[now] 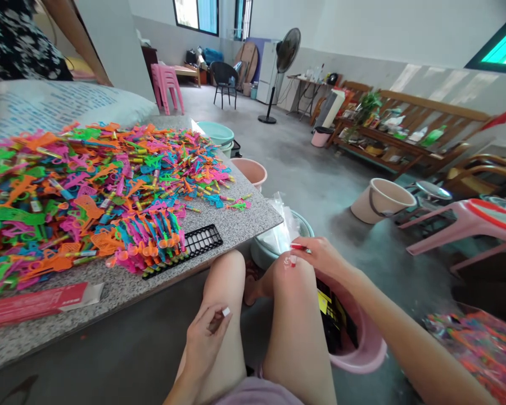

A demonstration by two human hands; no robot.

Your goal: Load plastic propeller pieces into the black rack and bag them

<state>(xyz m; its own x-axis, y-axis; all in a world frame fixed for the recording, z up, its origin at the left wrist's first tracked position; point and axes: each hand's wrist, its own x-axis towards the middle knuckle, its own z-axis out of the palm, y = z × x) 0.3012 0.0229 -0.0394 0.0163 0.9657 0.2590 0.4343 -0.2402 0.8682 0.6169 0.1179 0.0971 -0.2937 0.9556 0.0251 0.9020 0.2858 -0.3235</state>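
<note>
pinching a small white piece [226, 311] between thumb and fingertips: the left hand [206, 332], fingers curled, at the left thigh [225, 281]. right hand [322, 253] grasps a slim red-and-white piece [297, 246] by the right knee [295, 275]; finer detail too small to tell. on that knee, two little bits sit close together: a red-and-white bit [293, 261] and a whitish, clear-looking bit [287, 261].

to the left, a speckled tabletop [244, 225] bearing a broad heap of bright plastic toys [101, 169] in pink, orange, green and blue. near its front edge, a black rack [204, 241], grid showing at the right end, a tight row of toys [147, 242] standing along the rest. a red packet [34, 306] lies flat at the near left. behind the heap, a printed white sack [67, 104]; past it, another person in a floral garment [17, 39].

past the table corner, a green basin [261, 256] with a clear plastic bag [278, 222]. beside the right leg, a pink basin [373, 351] holding black and yellow things [333, 315]. farther off: a beige bucket [369, 205], a standing fan [288, 50], a wooden bench [430, 107].
</note>
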